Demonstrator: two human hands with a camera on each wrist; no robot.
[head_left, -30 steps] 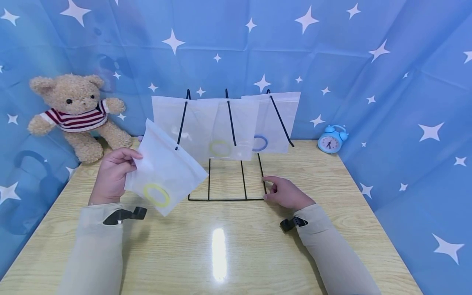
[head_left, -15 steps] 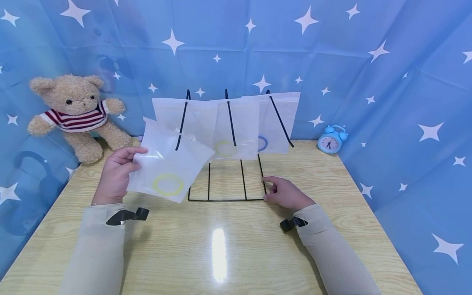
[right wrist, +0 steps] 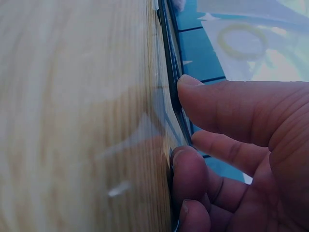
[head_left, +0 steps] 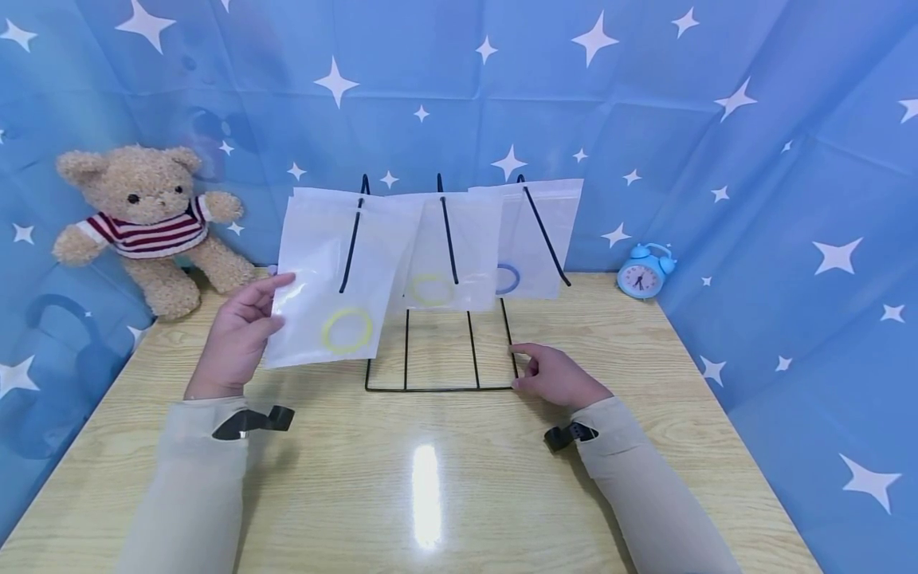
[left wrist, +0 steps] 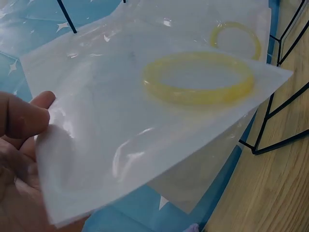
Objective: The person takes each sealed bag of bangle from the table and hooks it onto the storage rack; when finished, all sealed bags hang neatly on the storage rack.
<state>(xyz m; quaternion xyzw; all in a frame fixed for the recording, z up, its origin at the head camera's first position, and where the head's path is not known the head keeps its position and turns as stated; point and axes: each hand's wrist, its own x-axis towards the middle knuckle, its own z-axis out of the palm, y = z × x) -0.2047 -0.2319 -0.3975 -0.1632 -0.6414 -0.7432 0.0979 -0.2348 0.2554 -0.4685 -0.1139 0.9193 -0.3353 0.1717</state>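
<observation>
My left hand (head_left: 240,335) pinches the left edge of a translucent zip bag (head_left: 308,263) holding a yellow bangle (head_left: 347,330). The same bangle (left wrist: 198,79) shows large in the left wrist view. The left prong (head_left: 351,247) of a black wire rack (head_left: 441,390) runs across the bag's front; where it pierces the bag I cannot tell. Further bags hang on the rack: a middle bag (head_left: 469,239) with a yellow ring and a right bag (head_left: 552,231) with a blue one. My right hand (head_left: 559,375) grips the rack base's front right corner.
A teddy bear (head_left: 154,215) in a striped top sits at the back left of the wooden table (head_left: 358,486). At the back right stands a blue alarm clock (head_left: 641,275). Behind hangs a blue star-patterned curtain (head_left: 660,88).
The bag in my left hand has turned from slanted to nearly upright and moved up and back along the left prong. My left hand has moved slightly right and up; the right hand stays put.
</observation>
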